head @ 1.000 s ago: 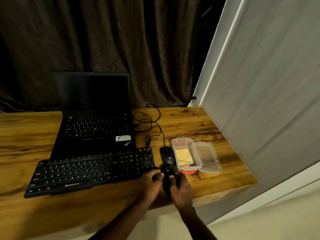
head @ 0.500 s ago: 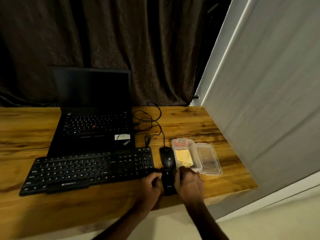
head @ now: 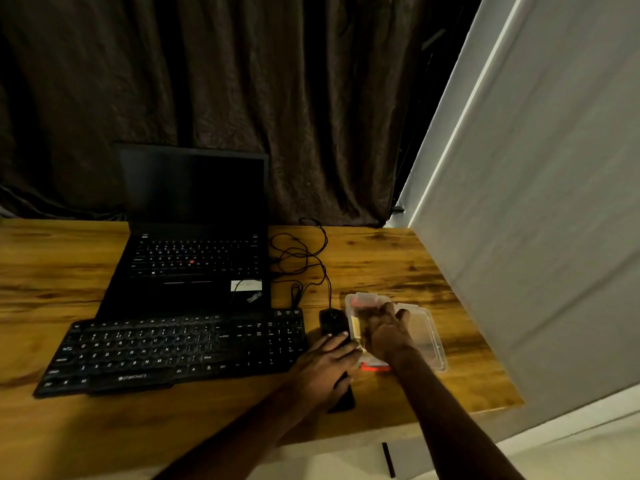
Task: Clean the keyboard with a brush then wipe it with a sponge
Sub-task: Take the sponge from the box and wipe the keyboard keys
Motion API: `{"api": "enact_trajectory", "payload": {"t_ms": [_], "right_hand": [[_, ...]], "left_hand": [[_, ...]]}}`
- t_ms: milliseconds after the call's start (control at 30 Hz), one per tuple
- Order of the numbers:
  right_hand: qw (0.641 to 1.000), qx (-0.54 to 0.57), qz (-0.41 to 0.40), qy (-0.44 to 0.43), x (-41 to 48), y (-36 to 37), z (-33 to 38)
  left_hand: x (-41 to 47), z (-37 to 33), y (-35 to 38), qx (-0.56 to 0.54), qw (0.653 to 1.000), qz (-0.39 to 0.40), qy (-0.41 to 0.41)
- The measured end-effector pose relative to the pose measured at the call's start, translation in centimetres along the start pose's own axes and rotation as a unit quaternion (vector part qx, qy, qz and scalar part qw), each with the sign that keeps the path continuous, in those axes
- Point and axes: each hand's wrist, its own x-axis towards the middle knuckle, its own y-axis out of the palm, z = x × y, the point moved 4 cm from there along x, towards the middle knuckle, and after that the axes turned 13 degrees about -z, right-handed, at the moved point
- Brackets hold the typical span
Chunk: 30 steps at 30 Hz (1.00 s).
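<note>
Keyboard (head: 173,351) lies flat along the near part of the desk (head: 52,271), in front of the open laptop (head: 194,258); it sits square to the person, probably so that every key row is within reach for brushing.

Mouse (head: 333,322) sits just right of the keyboard, its cable looping back towards the laptop.

Left hand (head: 323,367) rests palm down, fingers loosely spread, on a dark flat object (head: 343,400) at the keyboard's right end. Whether this is the brush, and whether it is gripped or only pinned, cannot be told.

Right hand (head: 386,332) reaches into the open clear box (head: 355,301), fingers curled down over the yellow sponge (head: 356,327); a firm grasp is not visible. Box lid (head: 427,336) lies beside it.

Judgement: tools are being collected and cleaning has not begun.
</note>
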Motion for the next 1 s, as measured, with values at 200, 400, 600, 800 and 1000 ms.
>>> {"api": "enact_trajectory", "payload": {"t_ms": [200,400,600,800,1000], "right_hand": [[0.996,0.029,-0.049,0.072,0.6,-0.9,-1.0],[0.954,0.192,-0.165,0.164,1.3,-3.7,-2.6],[0.815,0.483,-0.275,0.163,1.4,-8.5,2.3],[0.684,0.710,-0.133,0.098,2.1,-8.7,11.2],[0.649,0.754,-0.013,0.100,2.9,-7.6,21.0]], "left_hand": [[-0.1,0.2,-0.6,-0.092,0.994,-0.003,-0.062],[0.4,1.5,-2.4,-0.159,0.969,-0.108,-0.152],[0.5,3.8,-7.2,-0.235,0.891,-0.280,-0.269],[-3.0,8.9,-11.1,-0.302,0.844,-0.292,-0.333],[-9.9,16.2,-13.0,-0.412,0.781,-0.274,-0.382]]}}
